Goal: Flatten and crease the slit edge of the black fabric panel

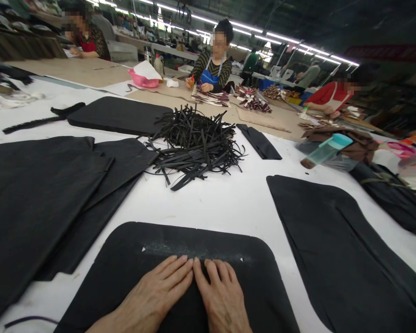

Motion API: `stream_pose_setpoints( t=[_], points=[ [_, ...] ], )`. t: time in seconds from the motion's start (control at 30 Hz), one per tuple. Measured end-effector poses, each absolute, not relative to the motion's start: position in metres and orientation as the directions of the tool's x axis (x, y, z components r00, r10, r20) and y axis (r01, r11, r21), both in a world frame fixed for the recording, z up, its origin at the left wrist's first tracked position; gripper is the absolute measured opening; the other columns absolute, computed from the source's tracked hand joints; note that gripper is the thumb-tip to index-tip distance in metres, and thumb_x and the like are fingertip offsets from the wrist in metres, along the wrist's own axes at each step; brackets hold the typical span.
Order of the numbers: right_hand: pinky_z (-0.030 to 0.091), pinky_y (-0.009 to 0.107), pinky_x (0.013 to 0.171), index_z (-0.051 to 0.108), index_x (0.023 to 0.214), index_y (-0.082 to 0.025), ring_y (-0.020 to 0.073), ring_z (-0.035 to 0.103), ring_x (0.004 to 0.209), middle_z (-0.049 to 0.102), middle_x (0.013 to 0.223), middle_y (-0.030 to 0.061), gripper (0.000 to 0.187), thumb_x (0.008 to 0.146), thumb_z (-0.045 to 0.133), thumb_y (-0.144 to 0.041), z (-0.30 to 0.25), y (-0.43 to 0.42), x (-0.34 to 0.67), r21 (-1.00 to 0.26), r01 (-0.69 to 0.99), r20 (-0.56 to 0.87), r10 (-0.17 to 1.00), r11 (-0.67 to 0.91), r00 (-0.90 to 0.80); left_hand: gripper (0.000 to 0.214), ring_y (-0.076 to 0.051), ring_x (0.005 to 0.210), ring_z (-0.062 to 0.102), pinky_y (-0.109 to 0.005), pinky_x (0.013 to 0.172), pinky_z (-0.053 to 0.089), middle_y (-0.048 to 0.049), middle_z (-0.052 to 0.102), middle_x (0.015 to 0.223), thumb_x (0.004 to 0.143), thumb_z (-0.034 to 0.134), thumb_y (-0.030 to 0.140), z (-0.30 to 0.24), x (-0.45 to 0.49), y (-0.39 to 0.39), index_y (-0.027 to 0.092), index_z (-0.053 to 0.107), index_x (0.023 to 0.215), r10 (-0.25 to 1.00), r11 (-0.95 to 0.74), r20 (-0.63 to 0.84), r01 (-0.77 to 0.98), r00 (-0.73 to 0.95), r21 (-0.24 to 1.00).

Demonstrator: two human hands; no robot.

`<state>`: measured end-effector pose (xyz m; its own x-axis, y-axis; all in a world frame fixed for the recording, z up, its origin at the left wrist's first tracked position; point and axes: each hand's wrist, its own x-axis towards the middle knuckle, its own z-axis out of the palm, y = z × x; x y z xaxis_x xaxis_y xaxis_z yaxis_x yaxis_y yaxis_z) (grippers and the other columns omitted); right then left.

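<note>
A black panel with rounded corners [125,259] lies flat on the white table right in front of me. My left hand [156,289] rests on it palm down, its fingers stretched out and side by side. Beside it my right hand [223,293] also lies flat on the panel, fingers extended and slightly bent. The two index fingers almost meet at the middle. Just beyond the fingertips runs a pale, whitish streak, with a small white triangular mark near each end. Neither hand holds anything.
Past the panel is a heap of black strips [197,143]. Black sheets [45,199] lie at left, another black panel [336,249] at right. Farther off are a stack of black panels [118,113], a teal-capped bottle [327,150], a pink basin [143,79] and several people at tables.
</note>
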<state>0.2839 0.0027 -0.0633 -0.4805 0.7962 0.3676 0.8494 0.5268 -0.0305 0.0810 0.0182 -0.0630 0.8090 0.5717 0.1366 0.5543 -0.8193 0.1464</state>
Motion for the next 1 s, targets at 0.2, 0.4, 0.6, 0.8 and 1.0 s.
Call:
stream_pose_setpoints(
  t=[0.2, 0.4, 0.6, 0.8, 1.0],
  points=[
    [0.048, 0.027, 0.077, 0.057, 0.113, -0.016, 0.0199, 0.06, 0.09, 0.067, 0.098, 0.0055, 0.044, 0.077, 0.037, -0.001, -0.065, 0.004, 0.318, 0.116, 0.788, 0.419, 0.69, 0.604, -0.59, 0.061, -0.017, 0.132, 0.031, -0.034, 0.107, 0.033, -0.0034, 0.032, 0.145, 0.082, 0.042, 0.006, -0.045, 0.061, 0.013, 0.019, 0.028, 0.139, 0.592, -0.793, 0.05, 0.57, 0.804, 0.216],
    [0.053, 0.026, 0.073, 0.059, 0.109, -0.015, 0.0193, 0.063, 0.087, 0.069, 0.096, 0.0049, 0.047, 0.073, 0.034, 0.002, -0.069, 0.003, 0.349, 0.182, 0.786, 0.431, 0.67, 0.591, -0.604, 0.07, -0.014, 0.128, 0.039, -0.032, 0.105, 0.036, 0.0, 0.04, 0.142, 0.073, 0.035, -0.004, -0.049, 0.035, 0.007, 0.022, 0.03, 0.139, 0.69, -0.718, 0.082, 0.666, 0.719, 0.2],
    [0.053, 0.024, 0.077, 0.059, 0.114, -0.013, 0.0202, 0.062, 0.092, 0.067, 0.102, 0.0068, 0.047, 0.075, 0.034, -0.001, -0.082, 0.002, 0.373, 0.257, 0.731, 0.346, 0.646, 0.632, -0.68, 0.074, -0.012, 0.121, 0.046, -0.028, 0.103, 0.039, 0.0028, 0.051, 0.133, 0.07, 0.031, -0.007, -0.048, 0.027, 0.001, 0.024, 0.033, 0.138, 0.727, -0.686, 0.219, 0.707, 0.651, 0.174],
    [0.054, 0.027, 0.078, 0.058, 0.114, -0.01, 0.0223, 0.061, 0.093, 0.066, 0.102, 0.0094, 0.049, 0.072, 0.036, 0.002, -0.076, -0.004, 0.383, 0.237, 0.775, 0.343, 0.696, 0.585, -0.63, 0.077, -0.008, 0.116, 0.049, -0.019, 0.1, 0.04, 0.0074, 0.059, 0.124, 0.068, 0.029, -0.011, -0.044, 0.017, -0.005, 0.029, 0.041, 0.133, 0.763, -0.624, 0.314, 0.771, 0.564, 0.131],
    [0.054, 0.029, 0.078, 0.058, 0.115, -0.014, 0.0221, 0.061, 0.09, 0.065, 0.099, 0.0086, 0.046, 0.077, 0.036, 0.0, -0.059, -0.008, 0.372, 0.074, 0.855, 0.342, 0.792, 0.514, -0.506, 0.067, -0.01, 0.11, 0.056, -0.017, 0.097, 0.042, 0.0081, 0.06, 0.122, 0.071, 0.037, -0.001, -0.045, 0.011, 0.0, 0.031, 0.046, 0.13, 0.73, -0.651, 0.366, 0.75, 0.577, 0.118]
  ],
)
